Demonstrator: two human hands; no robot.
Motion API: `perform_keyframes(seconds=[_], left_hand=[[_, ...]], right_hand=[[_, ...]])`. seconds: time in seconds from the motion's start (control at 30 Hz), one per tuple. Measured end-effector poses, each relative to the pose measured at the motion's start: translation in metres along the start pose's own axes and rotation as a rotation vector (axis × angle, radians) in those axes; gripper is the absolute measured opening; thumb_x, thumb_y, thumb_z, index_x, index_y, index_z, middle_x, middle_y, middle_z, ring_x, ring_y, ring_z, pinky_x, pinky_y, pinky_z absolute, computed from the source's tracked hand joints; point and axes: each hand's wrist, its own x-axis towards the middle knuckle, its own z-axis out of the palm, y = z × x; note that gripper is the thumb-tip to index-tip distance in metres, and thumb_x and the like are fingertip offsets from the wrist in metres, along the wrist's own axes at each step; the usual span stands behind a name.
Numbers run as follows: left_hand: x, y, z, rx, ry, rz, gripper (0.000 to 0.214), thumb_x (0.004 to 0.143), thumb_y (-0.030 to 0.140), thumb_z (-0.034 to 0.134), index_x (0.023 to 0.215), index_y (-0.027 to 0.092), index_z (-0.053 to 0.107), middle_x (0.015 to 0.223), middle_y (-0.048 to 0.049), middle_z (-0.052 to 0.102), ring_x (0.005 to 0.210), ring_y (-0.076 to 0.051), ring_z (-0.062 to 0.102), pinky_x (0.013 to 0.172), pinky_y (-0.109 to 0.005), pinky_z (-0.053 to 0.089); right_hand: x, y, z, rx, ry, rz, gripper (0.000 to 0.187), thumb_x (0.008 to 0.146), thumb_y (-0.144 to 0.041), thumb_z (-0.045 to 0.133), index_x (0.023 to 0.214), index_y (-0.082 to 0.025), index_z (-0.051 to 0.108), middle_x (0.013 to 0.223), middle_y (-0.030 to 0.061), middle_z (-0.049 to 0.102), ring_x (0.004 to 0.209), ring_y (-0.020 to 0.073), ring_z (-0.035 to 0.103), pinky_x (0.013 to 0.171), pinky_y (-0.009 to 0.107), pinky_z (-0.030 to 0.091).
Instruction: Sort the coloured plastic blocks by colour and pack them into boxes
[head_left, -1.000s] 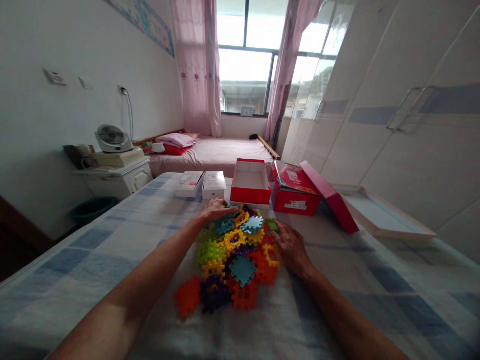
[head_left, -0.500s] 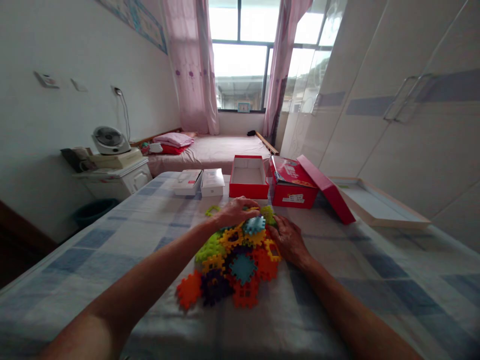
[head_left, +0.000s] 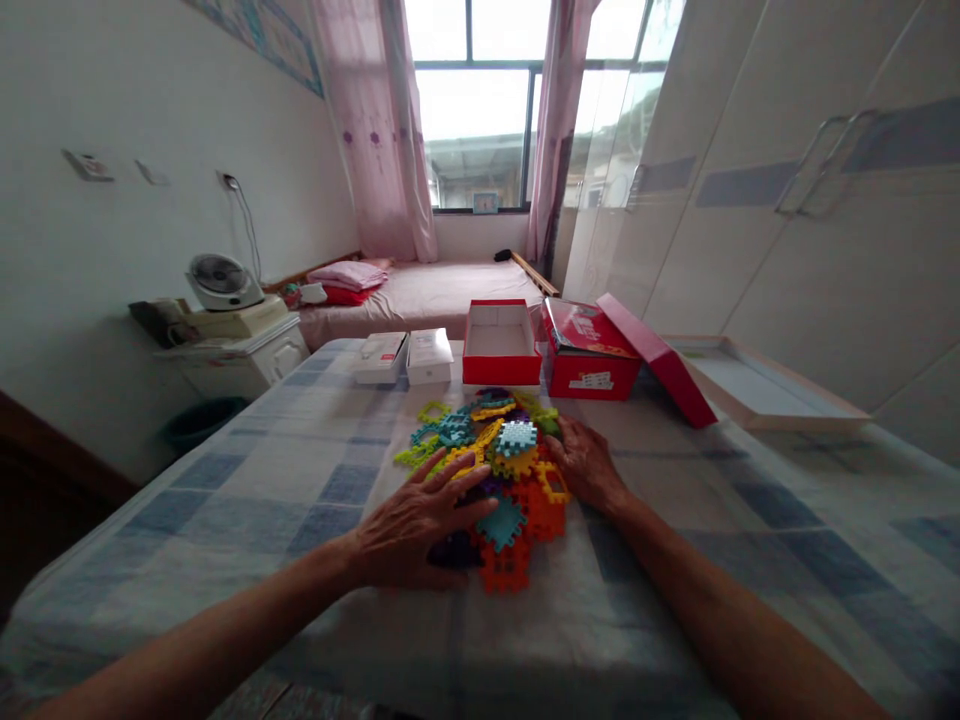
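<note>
A heap of colourful plastic interlocking tiles point(head_left: 501, 470) lies on the checked blue and white cloth point(head_left: 225, 510). My left hand point(head_left: 411, 525) lies flat with fingers spread over the near left side of the heap, covering the tiles there. My right hand point(head_left: 587, 465) rests against the heap's right edge, fingers stretched toward a green tile point(head_left: 546, 420). Neither hand grips a tile.
Behind the heap stand an open red box point(head_left: 501, 345), a second red box with its lid leaning open point(head_left: 600, 358), and two white boxes point(head_left: 409, 357). A shallow white tray point(head_left: 750, 388) lies at the right by the wardrobe doors. A bedside cabinet with a fan point(head_left: 225, 330) stands left.
My left hand has drawn back from the far side of the heap to its near left side. The tiles have spread farther toward the boxes. My right hand stays at the right edge.
</note>
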Motion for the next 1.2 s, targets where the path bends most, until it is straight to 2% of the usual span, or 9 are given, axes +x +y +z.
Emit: perform_keyframes(seconds=[0.23,0.4,0.47,0.57,0.63,0.77,0.87,0.97,1.2], left_hand=[[0.031,-0.029,0.009,0.1,0.123,-0.076,0.073,0.08,0.064,0.051,0.14,0.026,0.038,0.152,-0.012,0.027,0.14,-0.033,0.021,0.112,-0.055,0.016],[0.029,-0.037,0.003,0.111,0.199,-0.152,0.077,0.08,0.063,0.051,0.143,0.023,0.032,0.151,-0.0144,0.027,0.141,-0.033,0.017,0.113,-0.055,0.017],[0.02,-0.03,-0.003,0.087,0.175,-0.092,0.08,0.08,0.064,0.05,0.145,0.024,0.027,0.153,-0.0132,0.022,0.141,-0.033,0.017,0.113,-0.055,0.016],[0.001,-0.017,-0.01,0.053,0.063,0.079,0.081,0.078,0.066,0.05,0.146,0.028,0.025,0.155,-0.0094,0.019,0.14,-0.033,0.02,0.113,-0.054,0.017],[-0.01,-0.014,-0.011,0.048,-0.01,0.142,0.08,0.078,0.065,0.05,0.145,0.028,0.026,0.155,-0.0085,0.019,0.14,-0.033,0.02,0.113,-0.053,0.018],[-0.01,-0.022,-0.005,0.102,-0.043,0.11,0.071,0.084,0.052,0.05,0.146,0.028,0.025,0.155,-0.0083,0.019,0.141,-0.031,0.018,0.114,-0.052,0.018],[0.003,-0.031,0.0,0.138,0.018,0.063,0.064,0.087,0.044,0.048,0.145,0.028,0.026,0.155,-0.0082,0.019,0.142,-0.031,0.017,0.113,-0.054,0.018],[0.01,-0.031,0.0,0.105,0.075,0.078,0.065,0.087,0.047,0.048,0.145,0.026,0.026,0.155,-0.0101,0.019,0.141,-0.032,0.017,0.113,-0.056,0.018],[-0.016,-0.013,-0.018,0.044,-0.139,0.271,0.073,0.082,0.055,0.049,0.143,0.019,0.031,0.152,-0.0117,0.026,0.141,-0.028,0.022,0.116,-0.047,0.018]], right_hand=[[-0.002,0.006,0.002,-0.133,-0.04,-0.086,0.034,0.091,-0.027,0.038,0.114,-0.018,0.061,0.134,0.0134,0.05,0.123,0.026,0.045,0.101,0.038,0.035],[-0.004,0.007,0.003,-0.179,-0.048,-0.11,0.032,0.09,-0.027,0.041,0.113,-0.019,0.062,0.136,0.0129,0.049,0.124,0.027,0.044,0.102,0.04,0.035],[-0.003,0.006,0.003,-0.145,-0.03,-0.09,0.033,0.091,-0.027,0.039,0.114,-0.019,0.062,0.135,0.0117,0.051,0.124,0.0257,0.045,0.102,0.039,0.035],[-0.001,0.004,0.003,-0.084,-0.003,-0.048,0.034,0.092,-0.028,0.037,0.113,-0.019,0.062,0.133,0.0101,0.053,0.123,0.024,0.046,0.103,0.038,0.036],[-0.001,0.004,0.004,-0.072,-0.002,-0.042,0.034,0.092,-0.029,0.038,0.113,-0.018,0.062,0.133,0.0114,0.053,0.123,0.0252,0.046,0.103,0.04,0.036],[-0.001,0.005,0.005,-0.06,0.005,-0.031,0.036,0.092,-0.029,0.036,0.116,-0.017,0.061,0.131,0.0127,0.054,0.121,0.0252,0.048,0.102,0.039,0.037],[-0.001,0.004,0.003,-0.06,0.005,-0.021,0.037,0.093,-0.03,0.035,0.119,-0.017,0.058,0.131,0.0113,0.055,0.121,0.0233,0.049,0.102,0.037,0.037],[-0.001,0.002,0.001,-0.057,0.007,-0.007,0.04,0.095,-0.032,0.032,0.124,-0.016,0.054,0.131,0.012,0.054,0.121,0.0215,0.048,0.103,0.036,0.036],[-0.001,0.001,0.0,-0.054,-0.014,0.006,0.041,0.094,-0.033,0.033,0.124,-0.015,0.054,0.133,0.0126,0.052,0.123,0.0223,0.047,0.103,0.035,0.034]])
